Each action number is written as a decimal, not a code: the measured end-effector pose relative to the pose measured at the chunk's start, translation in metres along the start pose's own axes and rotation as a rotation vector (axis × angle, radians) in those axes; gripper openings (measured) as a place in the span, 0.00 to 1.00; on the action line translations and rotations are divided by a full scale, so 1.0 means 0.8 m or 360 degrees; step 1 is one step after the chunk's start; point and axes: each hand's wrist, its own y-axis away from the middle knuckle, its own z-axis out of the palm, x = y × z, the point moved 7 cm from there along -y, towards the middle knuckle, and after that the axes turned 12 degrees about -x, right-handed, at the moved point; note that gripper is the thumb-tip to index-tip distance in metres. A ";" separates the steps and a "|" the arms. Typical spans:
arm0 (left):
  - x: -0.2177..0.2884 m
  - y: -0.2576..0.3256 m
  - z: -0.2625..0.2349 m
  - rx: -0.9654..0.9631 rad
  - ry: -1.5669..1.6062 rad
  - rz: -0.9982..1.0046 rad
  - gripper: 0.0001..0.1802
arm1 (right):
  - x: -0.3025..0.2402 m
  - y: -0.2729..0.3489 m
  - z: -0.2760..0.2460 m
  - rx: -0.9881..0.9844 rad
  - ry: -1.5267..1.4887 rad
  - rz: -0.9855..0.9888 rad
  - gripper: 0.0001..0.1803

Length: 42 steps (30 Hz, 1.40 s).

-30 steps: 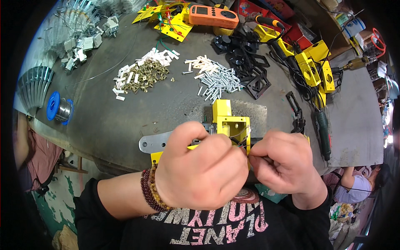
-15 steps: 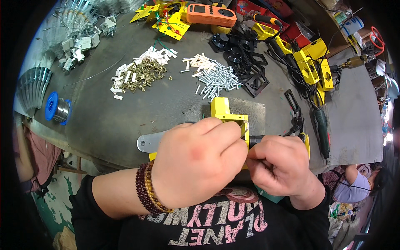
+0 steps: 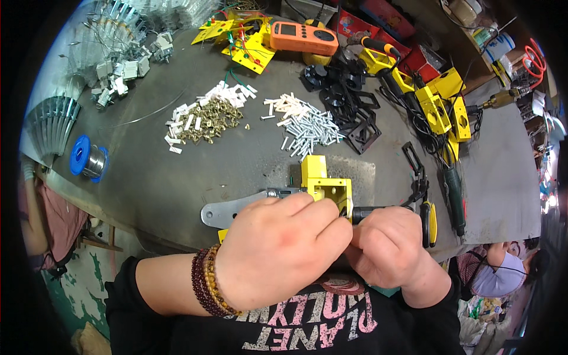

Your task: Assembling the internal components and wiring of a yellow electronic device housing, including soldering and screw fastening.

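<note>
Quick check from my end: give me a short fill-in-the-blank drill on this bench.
1. The open box just beyond the left hand and right hand is coloured ____.
2. The beaded bracelets circle the person's ____ wrist.
3. The flanges on the wire spool are ____.
4. The silver screws lie to the ____ of the brass-coloured pieces.

Missing words: yellow; left; blue; right.

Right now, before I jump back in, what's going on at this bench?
A person has both hands closed in front of a yellow metal housing, the left hand covering part of it and the right hand close beside. Whatever the fingertips pinch is hidden. A grey metal plate juts out left of the housing. Farther back lie silver screws and brass-coloured pieces.
</note>
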 end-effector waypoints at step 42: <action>-0.058 0.010 0.013 0.0251 0.0558 -0.0115 0.12 | 0.181 -0.223 0.108 -0.0756 -0.0040 0.0649 0.11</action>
